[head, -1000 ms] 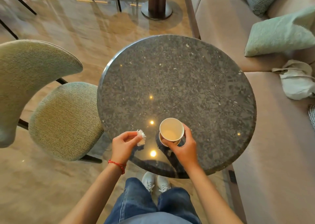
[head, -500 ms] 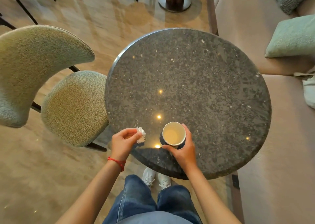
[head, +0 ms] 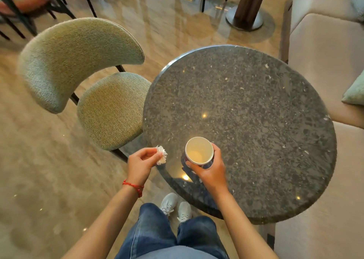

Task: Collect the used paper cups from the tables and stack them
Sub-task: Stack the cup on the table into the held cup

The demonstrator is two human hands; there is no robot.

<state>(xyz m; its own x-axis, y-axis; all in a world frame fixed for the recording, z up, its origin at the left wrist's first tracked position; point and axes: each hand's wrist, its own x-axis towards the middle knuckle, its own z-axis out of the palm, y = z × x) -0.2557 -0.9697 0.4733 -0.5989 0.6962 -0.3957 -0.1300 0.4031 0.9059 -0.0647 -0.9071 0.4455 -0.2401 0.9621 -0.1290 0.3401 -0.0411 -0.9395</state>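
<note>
We see 2 hands above the near edge of a round speckled stone table (head: 256, 120). The right hand (head: 211, 172) curls around 1 paper cup (head: 199, 150), upright, mouth open, over the tabletop. The left hand (head: 140, 162) pinches a crumpled white tissue (head: 162, 155). A green upholstered chair (head: 88, 77) stands just beside the table.

Glossy tan marble floor (head: 49, 180), ceiling lights mirrored in it. Round dark speckled stone bench (head: 256, 120). Green upholstered chair (head: 88, 77) tucked at its left edge. Beige sofa (head: 325, 52) along the right, pale green cushion (head: 354, 91). Dark wooden pillar (head: 250, 2) on metal base
</note>
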